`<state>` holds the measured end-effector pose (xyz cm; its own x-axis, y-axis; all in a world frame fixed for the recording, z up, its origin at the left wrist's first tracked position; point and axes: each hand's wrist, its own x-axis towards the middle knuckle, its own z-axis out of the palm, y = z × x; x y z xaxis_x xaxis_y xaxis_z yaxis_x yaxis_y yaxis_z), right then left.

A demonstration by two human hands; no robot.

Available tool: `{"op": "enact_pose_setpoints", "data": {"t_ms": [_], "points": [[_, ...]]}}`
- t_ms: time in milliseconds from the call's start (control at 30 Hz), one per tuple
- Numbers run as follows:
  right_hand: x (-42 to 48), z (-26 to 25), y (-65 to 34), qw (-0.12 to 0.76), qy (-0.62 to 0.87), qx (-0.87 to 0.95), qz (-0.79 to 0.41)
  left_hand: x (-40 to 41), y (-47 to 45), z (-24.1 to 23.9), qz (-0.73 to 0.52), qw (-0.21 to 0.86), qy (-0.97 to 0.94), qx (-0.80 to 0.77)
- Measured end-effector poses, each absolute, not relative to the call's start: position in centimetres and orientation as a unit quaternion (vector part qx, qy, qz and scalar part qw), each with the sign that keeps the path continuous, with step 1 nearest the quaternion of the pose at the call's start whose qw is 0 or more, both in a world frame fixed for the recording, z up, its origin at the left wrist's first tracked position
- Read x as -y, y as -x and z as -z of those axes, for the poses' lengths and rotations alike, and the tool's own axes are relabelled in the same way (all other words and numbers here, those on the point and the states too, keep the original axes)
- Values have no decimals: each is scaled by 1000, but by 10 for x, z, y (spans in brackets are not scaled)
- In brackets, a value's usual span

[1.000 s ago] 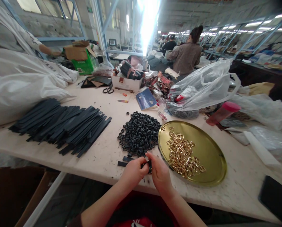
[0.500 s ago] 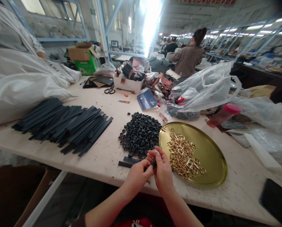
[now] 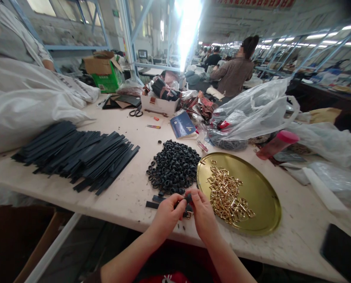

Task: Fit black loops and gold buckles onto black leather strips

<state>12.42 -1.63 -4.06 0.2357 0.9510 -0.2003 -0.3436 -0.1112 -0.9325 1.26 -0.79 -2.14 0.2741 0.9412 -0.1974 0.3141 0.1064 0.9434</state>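
Observation:
My left hand (image 3: 171, 210) and my right hand (image 3: 203, 210) meet near the table's front edge. Both are closed, pinching a short black strap (image 3: 188, 198) between the fingertips. A gold buckle (image 3: 188, 214) shows just beneath the fingers; whether it is joined to the strap I cannot tell. Right behind the hands lies a heap of small black strap loops (image 3: 175, 165). To the right, an oval gold tray (image 3: 263, 196) bears a pile of gold buckles (image 3: 226, 196). Two black strips (image 3: 152, 204) lie just left of my left hand.
Many long black strips (image 3: 81, 157) are piled on the left beside a white sack (image 3: 30, 106). Farther back are scissors (image 3: 136, 113), a blue booklet (image 3: 183, 125) and a clear plastic bag (image 3: 252, 110). A pink-lidded bottle (image 3: 277, 144) and a dark phone-like slab (image 3: 343, 251) are rightward. People stand beyond.
The fingers have shifted on the strap, and the right hand's raised fingers have curled in. A gold buckle now shows below the hands. The view has moved slightly.

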Motion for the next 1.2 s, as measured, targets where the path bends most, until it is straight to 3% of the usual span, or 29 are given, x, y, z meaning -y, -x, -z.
{"op": "enact_pose_setpoints", "data": {"t_ms": [100,400,667,800,1033,1200], "points": [[22,45,-128,569,570,326,-495,9,-11,21,-286,513,-611,-530],[24,48,-133,537,564,361,-513,10,-9,22,-247,482,-669,-509],[34,52,-138,550,558,353,-511,10,-3,24,-288,584,-608,-454],[39,41,-139,555,502,300,-592,10,0,22,-268,577,-618,-461],[47,34,-144,445,419,260,-748,12,8,18,-195,470,-677,-532],[49,34,-144,449,414,274,-743,13,10,13,-174,457,-693,-529]]}}
